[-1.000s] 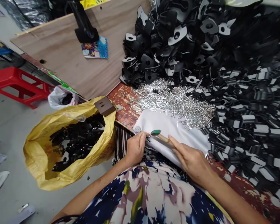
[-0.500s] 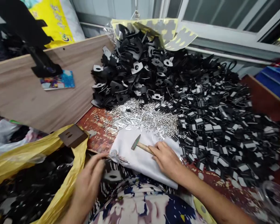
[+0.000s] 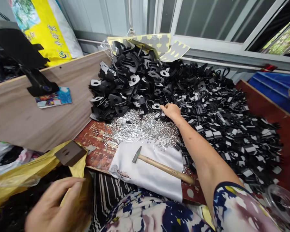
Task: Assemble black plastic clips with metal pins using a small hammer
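My right hand (image 3: 171,111) reaches to the front of a heap of black parts. Its fingertips are closed at the edge of a black piece with a pale, holed face (image 3: 156,106). At lower left my left hand (image 3: 55,204), blurred, is over the yellow bag (image 3: 85,162); its fingers are apart, with nothing visible between them. A hammer (image 3: 164,167) with a wooden handle lies on the pale grey cloth (image 3: 145,180), its head toward the left. Beyond the cloth is a pile of small silver pins (image 3: 140,127).
Smaller black pieces with grey faces (image 3: 215,135) spread over the right side. A dark block with holes (image 3: 70,153) rests on the bag's edge. A wooden board (image 3: 38,125) bounds the left; a blue crate (image 3: 273,87) stands far right. A clear plastic container (image 3: 280,203) is at lower right.
My right hand has let go of the hammer, which now lies on the cloth, and has moved up to the black parts. My left hand has moved left, away from the cloth.
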`<action>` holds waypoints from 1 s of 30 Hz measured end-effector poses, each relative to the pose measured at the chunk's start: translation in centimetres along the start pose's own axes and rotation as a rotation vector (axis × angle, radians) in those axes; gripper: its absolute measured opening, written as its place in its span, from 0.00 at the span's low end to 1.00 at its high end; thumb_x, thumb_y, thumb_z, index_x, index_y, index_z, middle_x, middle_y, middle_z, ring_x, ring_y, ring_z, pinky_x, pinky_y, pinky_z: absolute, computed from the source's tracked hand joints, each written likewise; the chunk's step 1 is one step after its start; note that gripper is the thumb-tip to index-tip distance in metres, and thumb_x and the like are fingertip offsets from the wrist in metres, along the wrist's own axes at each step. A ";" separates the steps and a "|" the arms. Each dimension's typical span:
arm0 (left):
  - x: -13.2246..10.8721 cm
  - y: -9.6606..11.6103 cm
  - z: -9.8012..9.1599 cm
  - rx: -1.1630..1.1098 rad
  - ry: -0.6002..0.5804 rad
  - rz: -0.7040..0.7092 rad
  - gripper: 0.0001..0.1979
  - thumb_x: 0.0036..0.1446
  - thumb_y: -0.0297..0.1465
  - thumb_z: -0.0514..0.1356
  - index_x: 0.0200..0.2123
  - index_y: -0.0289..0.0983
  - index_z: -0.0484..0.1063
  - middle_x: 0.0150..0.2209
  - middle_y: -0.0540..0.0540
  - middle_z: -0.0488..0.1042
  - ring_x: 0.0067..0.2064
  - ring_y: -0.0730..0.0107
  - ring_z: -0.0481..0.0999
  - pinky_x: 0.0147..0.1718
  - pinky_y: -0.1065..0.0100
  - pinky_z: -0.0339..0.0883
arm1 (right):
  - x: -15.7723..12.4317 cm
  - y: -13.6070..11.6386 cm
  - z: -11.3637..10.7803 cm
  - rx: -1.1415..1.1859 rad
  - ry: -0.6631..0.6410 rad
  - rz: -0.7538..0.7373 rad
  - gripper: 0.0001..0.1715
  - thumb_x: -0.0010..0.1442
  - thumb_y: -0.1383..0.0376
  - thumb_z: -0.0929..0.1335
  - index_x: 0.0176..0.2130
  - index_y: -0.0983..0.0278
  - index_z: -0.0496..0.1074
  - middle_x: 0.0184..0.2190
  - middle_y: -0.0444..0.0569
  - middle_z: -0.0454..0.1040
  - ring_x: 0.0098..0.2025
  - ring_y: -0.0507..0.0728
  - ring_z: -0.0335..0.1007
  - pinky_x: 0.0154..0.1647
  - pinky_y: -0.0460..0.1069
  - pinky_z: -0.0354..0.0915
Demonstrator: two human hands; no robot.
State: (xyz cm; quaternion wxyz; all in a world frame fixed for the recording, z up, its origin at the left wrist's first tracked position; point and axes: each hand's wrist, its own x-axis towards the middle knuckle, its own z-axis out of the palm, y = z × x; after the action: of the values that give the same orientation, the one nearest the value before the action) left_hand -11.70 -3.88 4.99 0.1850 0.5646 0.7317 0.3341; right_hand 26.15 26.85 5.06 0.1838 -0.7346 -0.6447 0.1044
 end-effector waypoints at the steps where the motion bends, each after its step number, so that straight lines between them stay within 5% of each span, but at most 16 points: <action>1: -0.1 0.4 1.0 -0.078 -0.019 -0.005 0.11 0.60 0.50 0.61 0.31 0.56 0.80 0.36 0.57 0.83 0.43 0.49 0.79 0.47 0.51 0.74 | 0.3 0.1 0.0 -0.006 0.004 0.013 0.22 0.66 0.53 0.68 0.36 0.68 0.80 0.37 0.61 0.81 0.43 0.64 0.75 0.42 0.52 0.64; 6: -0.2 2.7 6.4 -0.568 -0.343 -0.213 0.16 0.53 0.48 0.70 0.32 0.41 0.81 0.33 0.45 0.80 0.39 0.54 0.78 0.42 0.60 0.73 | -4.7 1.7 -1.2 0.012 0.114 -0.100 0.16 0.69 0.62 0.63 0.42 0.66 0.79 0.43 0.57 0.80 0.47 0.61 0.74 0.48 0.53 0.64; 8: 0.2 3.9 8.2 -0.807 -0.469 -0.382 0.20 0.53 0.47 0.71 0.44 0.41 0.80 0.35 0.44 0.80 0.35 0.59 0.77 0.36 0.63 0.74 | -9.9 2.1 -1.3 0.127 0.151 -0.353 0.15 0.70 0.65 0.63 0.46 0.64 0.79 0.45 0.53 0.79 0.47 0.58 0.74 0.50 0.53 0.67; 11: 0.9 5.8 10.2 -1.085 -0.694 -0.565 0.30 0.53 0.48 0.71 0.57 0.43 0.75 0.44 0.40 0.80 0.34 0.62 0.76 0.29 0.64 0.74 | -18.7 1.7 0.2 0.278 0.003 -0.818 0.15 0.70 0.72 0.63 0.46 0.60 0.78 0.42 0.46 0.81 0.45 0.53 0.74 0.48 0.53 0.71; 13: 1.2 6.6 11.2 -1.111 -0.806 -0.639 0.26 0.50 0.47 0.73 0.50 0.40 0.80 0.44 0.40 0.79 0.33 0.63 0.76 0.28 0.66 0.73 | -23.3 1.7 1.5 0.252 -0.094 -0.963 0.11 0.69 0.71 0.66 0.46 0.61 0.78 0.42 0.45 0.81 0.43 0.52 0.75 0.43 0.50 0.72; 15: 1.2 6.7 11.9 -1.067 -0.852 -0.677 0.21 0.46 0.44 0.76 0.38 0.36 0.83 0.36 0.43 0.77 0.31 0.67 0.75 0.26 0.70 0.70 | -25.6 2.7 2.1 0.233 -0.095 -0.939 0.15 0.68 0.72 0.66 0.52 0.62 0.76 0.49 0.48 0.81 0.45 0.53 0.76 0.44 0.51 0.74; 20: 0.8 5.4 12.3 -1.059 -0.773 -0.653 0.19 0.49 0.42 0.76 0.41 0.37 0.84 0.32 0.46 0.75 0.32 0.69 0.73 0.29 0.72 0.68 | -23.4 8.6 0.4 0.119 0.136 -0.459 0.16 0.69 0.73 0.64 0.51 0.62 0.76 0.45 0.52 0.80 0.49 0.59 0.76 0.51 0.58 0.74; 25: 0.2 4.9 11.7 -1.084 -0.719 -0.704 0.18 0.52 0.42 0.74 0.42 0.38 0.84 0.40 0.43 0.79 0.38 0.67 0.74 0.34 0.71 0.70 | -20.7 11.2 0.8 -0.120 0.014 -0.421 0.14 0.66 0.64 0.70 0.50 0.66 0.75 0.45 0.58 0.79 0.49 0.64 0.73 0.53 0.59 0.67; 30: -0.3 4.8 10.7 -1.096 -0.677 -0.766 0.18 0.49 0.41 0.76 0.40 0.37 0.85 0.36 0.45 0.80 0.36 0.67 0.75 0.34 0.71 0.70 | -20.3 10.7 0.5 -0.140 0.121 -0.336 0.20 0.66 0.70 0.64 0.56 0.67 0.74 0.41 0.56 0.81 0.43 0.63 0.74 0.50 0.57 0.68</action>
State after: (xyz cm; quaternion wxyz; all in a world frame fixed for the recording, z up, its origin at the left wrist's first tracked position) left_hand -1.36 -0.48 0.72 0.7583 0.1693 0.5087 0.3709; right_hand 32.71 5.87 -1.48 0.1854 -0.6326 -0.7517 -0.0171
